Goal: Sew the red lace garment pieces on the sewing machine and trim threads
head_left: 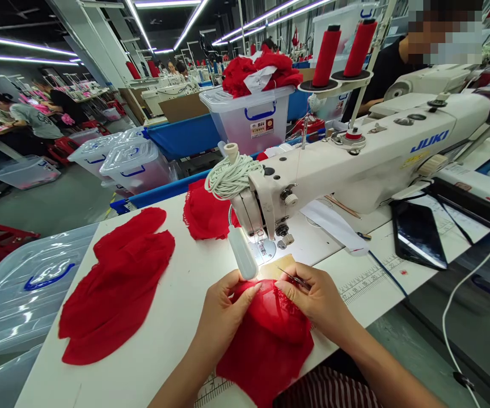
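Between my hands, at the front of the sewing machine [338, 164], is a red fabric piece [266, 351] with a glossy patch and a lace strip. My left hand [226, 309] pinches its upper left edge between thumb and fingers. On the other side, my right hand [313, 292] grips the lace edge and also has thin metal thread snips [296, 279] tucked in its fingers, points toward the upper left. A white lamp [243, 252] hangs just above the fabric, lighting the needle area. The fabric's lower part drapes over the table's front edge toward my lap.
Stacked red fabric pieces [119, 283] lie on the left of the white table [172, 340]. Another red lace piece [206, 209] is behind the machine head. A phone [418, 233] and white paper strip [334, 224] lie right. Clear bins [249, 122] stand behind; a co-worker [392, 62] sits beyond.
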Available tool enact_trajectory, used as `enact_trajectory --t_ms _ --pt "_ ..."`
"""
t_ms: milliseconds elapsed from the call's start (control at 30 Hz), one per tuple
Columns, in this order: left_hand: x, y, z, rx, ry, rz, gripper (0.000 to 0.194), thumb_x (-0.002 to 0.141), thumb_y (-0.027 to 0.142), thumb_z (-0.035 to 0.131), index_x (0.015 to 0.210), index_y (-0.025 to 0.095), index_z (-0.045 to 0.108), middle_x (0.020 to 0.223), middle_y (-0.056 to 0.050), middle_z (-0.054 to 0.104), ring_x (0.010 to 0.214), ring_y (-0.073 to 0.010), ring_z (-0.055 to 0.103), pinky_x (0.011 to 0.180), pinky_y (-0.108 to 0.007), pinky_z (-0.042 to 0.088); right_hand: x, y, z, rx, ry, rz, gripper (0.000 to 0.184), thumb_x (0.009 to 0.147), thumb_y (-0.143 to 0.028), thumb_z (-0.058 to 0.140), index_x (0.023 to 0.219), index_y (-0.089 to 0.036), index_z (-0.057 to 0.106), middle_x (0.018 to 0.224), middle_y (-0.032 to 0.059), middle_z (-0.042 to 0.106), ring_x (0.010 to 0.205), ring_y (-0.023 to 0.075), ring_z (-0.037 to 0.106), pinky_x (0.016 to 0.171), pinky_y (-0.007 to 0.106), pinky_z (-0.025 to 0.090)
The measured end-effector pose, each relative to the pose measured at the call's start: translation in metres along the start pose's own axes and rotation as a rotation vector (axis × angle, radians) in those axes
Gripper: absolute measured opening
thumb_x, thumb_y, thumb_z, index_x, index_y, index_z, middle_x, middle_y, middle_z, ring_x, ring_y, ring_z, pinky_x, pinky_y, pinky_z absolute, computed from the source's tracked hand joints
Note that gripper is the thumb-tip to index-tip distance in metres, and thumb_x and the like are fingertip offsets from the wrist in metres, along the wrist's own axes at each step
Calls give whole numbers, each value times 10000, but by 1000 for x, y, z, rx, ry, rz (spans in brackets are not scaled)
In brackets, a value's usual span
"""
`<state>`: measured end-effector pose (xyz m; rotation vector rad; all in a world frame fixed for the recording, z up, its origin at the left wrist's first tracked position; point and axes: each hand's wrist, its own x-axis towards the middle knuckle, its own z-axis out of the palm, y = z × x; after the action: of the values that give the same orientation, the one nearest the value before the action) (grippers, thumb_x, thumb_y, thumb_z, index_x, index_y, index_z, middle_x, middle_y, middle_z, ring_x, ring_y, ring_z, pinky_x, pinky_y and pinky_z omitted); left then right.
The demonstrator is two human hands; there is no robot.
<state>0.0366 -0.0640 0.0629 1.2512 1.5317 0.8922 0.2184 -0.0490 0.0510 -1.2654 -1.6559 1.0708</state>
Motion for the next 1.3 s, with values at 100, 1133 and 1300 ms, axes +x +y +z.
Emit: enact_trajectory --t_ms 100,1133,1300 --pt "1 1 -1 123 32 133 236 794 351 594 632 179 586 656 18 475 635 -130 428 584 -239 372 -1 0 0 22 0 24 191 814 -322 549 673 -193 547 590 -38 490 532 104 393 484 211 329" --pt "6 3 -9 -24 -119 -18 267 743 425 636 688 167 594 588 34 457 558 -117 388 544 -241 329 -6 3 3 136 27 48 243 855 -366 519 688 -191 540 579 -43 463 536 103 406 495 206 346" --pt "4 7 -9 -18 -100 -33 326 745 459 626 598 173 569 555 31 454 543 -118 384 518 -236 306 -5 0 3 125 52 23 258 868 -365 502 688 -190 563 581 -36 486 536 106 422 500 209 361"
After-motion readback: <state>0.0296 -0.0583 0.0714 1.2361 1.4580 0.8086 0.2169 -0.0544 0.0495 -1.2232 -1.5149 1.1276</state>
